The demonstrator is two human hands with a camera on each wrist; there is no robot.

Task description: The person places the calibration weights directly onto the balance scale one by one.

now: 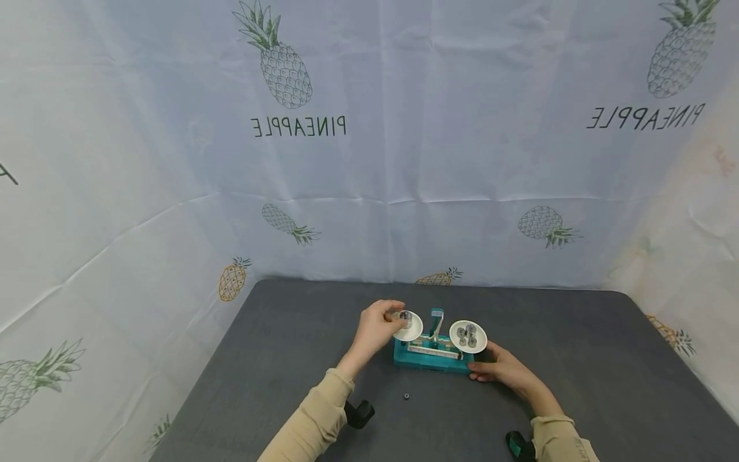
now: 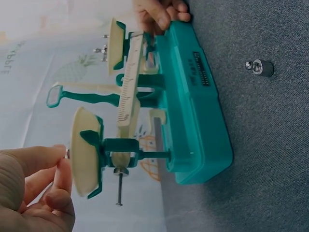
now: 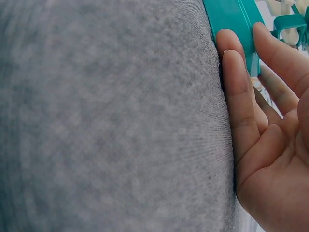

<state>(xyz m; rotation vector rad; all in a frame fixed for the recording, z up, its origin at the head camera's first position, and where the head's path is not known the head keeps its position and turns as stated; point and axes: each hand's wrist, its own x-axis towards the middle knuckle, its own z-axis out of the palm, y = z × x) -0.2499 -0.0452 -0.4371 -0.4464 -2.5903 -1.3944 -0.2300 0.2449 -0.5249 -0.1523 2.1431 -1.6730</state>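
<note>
A teal balance scale [image 1: 433, 363] stands on the table, with a white left pan [image 1: 412, 334] and a white right pan [image 1: 481, 344]. My left hand [image 1: 378, 326] is at the left pan, its thumb and fingertip pinching a small metal weight [image 2: 67, 154] right at the pan's rim; the fingers cover most of it. Several silver weights [image 1: 471, 330] stand on the right pan. My right hand [image 1: 507, 370] grips the right end of the teal base [image 3: 234, 21], fingers low beside the table and thumb at its edge.
One small silver weight [image 1: 407, 396] lies on the grey table [image 1: 323, 314] in front of the scale. It shows near the base in the left wrist view too. A pale curtain [image 1: 369, 160] printed with pineapples hangs behind the table and along its sides.
</note>
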